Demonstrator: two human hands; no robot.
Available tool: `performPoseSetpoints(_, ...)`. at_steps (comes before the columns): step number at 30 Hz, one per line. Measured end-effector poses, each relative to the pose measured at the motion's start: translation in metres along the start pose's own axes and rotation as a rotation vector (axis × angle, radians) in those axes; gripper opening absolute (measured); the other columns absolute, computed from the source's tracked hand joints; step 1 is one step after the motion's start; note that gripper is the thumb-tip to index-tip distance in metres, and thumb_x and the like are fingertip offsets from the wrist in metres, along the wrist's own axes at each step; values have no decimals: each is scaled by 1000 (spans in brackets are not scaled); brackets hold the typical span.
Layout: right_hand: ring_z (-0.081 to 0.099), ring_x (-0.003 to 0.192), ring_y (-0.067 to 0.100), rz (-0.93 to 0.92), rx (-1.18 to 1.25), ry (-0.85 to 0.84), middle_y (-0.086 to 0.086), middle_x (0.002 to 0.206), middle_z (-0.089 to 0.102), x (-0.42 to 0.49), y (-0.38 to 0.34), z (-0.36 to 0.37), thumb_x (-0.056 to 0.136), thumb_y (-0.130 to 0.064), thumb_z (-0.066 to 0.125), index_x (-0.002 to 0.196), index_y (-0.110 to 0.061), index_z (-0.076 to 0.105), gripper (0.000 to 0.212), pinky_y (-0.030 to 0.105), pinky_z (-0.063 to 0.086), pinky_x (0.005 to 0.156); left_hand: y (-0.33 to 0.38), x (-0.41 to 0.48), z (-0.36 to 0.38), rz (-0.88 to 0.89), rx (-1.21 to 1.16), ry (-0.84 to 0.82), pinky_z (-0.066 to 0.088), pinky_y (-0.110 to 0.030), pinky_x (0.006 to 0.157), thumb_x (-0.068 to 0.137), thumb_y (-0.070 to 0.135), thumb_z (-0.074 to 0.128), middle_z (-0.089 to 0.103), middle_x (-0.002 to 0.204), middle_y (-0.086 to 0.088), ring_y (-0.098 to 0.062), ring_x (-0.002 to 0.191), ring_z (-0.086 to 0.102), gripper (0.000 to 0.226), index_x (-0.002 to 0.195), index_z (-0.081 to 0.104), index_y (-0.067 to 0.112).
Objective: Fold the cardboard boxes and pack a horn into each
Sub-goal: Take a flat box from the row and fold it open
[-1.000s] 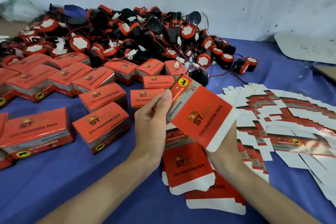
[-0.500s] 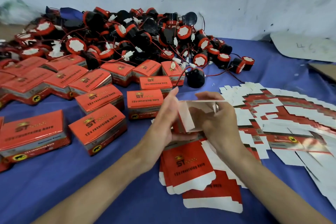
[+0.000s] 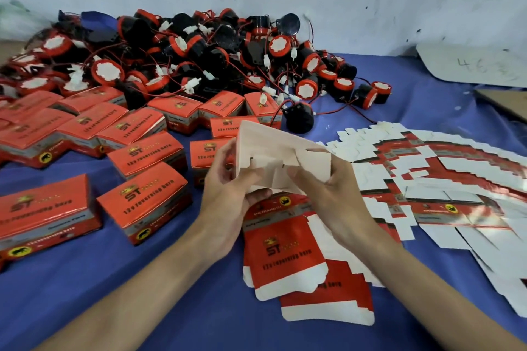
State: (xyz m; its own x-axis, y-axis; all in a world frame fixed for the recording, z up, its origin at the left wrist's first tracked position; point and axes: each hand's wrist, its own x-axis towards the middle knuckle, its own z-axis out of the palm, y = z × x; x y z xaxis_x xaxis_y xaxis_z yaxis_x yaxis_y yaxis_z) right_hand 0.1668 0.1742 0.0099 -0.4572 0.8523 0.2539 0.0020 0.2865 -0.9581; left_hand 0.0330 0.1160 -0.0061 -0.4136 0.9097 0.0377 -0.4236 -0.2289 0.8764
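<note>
Cardboard box (image 3: 273, 148), half-folded, white inside up: my left hand (image 3: 228, 199) & right hand (image 3: 328, 194) clamped on its flaps, over table (image 3: 128, 293).

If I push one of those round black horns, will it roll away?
Probably a bit: the horn is drum-shaped and lies on its side. Its red wire would likely snag, and the blue cloth looks soft, slowing it.

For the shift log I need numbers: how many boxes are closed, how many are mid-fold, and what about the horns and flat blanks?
Closed boxes: at least 12; the far-left ones overlap.
Box being folded: 1.
Horns: heaped, not countable.
Flat blanks: fanned and overlapping, not countable.
Total boxes counted: at least 13.
</note>
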Motion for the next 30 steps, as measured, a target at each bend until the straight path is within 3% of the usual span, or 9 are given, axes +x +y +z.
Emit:
performPoseSetpoints(3, 66, 96, 11, -32, -21, 40, -5, 101, 71, 0, 1, 1, 91, -1, 54, 110, -22, 67, 31, 24, 52, 74, -2, -2, 1, 20, 125, -32, 55, -24, 64, 87, -1, 59, 70, 106, 0, -15, 88, 71, 43, 125, 54, 18)
performPoseSetpoints(7, 68, 98, 23, 68, 131, 3, 4, 102, 72, -3, -1, 4, 94, -26, 57, 111, -16, 68, 23, 43, 55, 82, -2, -3, 1, 4, 89, -11, 54, -22, 59, 92, 1, 55, 73, 95, 3, -15, 84, 72, 27, 113, 59, 16)
performPoseSetpoints(12, 66, 98, 21, 8, 37, 118, 7, 105, 69, -5, 0, 15, 93, -3, 54, 109, -13, 67, 23, 35, 57, 77, -3, -1, 2, -44, -34, 52, 51, -20, 53, 88, 0, 54, 69, 85, 1, -8, 71, 67, 22, 107, 60, 10)
performPoseSetpoints(16, 63, 104, 21, -16, -9, 158, 6, 108, 68, -5, 0, 18, 89, 2, 56, 110, -14, 67, 28, 35, 55, 83, -4, -2, 4, -66, -116, 69, 50, -20, 54, 89, 0, 52, 64, 93, -6, -8, 70, 63, 33, 121, 54, 0)
performPoseSetpoints(20, 61, 107, 17, -27, -58, 161, 4, 110, 67, -5, 0, 18, 88, 1, 58, 111, -17, 67, 31, 36, 53, 88, -3, -4, 7, -71, -139, 92, 51, -21, 55, 90, 1, 51, 65, 93, -6, -8, 71, 64, 33, 123, 54, 2)
performPoseSetpoints(22, 61, 106, 19, -32, -74, 140, 4, 109, 66, -5, 0, 16, 87, 3, 58, 110, -18, 67, 32, 38, 52, 87, -5, -5, 8, -58, -75, 123, 54, -25, 62, 89, 2, 55, 68, 97, -4, -12, 78, 66, 33, 121, 56, 7)
performPoseSetpoints(26, 62, 106, 14, -83, -146, 60, 0, 111, 66, -6, -4, 10, 81, 6, 63, 108, -24, 67, 40, 39, 51, 93, -8, -6, 10, 31, 273, 168, 56, -28, 75, 81, 10, 71, 73, 99, 3, -13, 91, 70, 35, 113, 63, 20)
performPoseSetpoints(30, 65, 101, 10, -46, -165, -64, -5, 107, 69, -5, -6, 5, 77, -18, 64, 114, -21, 66, 37, 36, 54, 84, -8, -3, 6, 138, 492, 235, 54, -23, 71, 77, 18, 76, 71, 90, 19, 0, 86, 67, 34, 104, 63, 35)
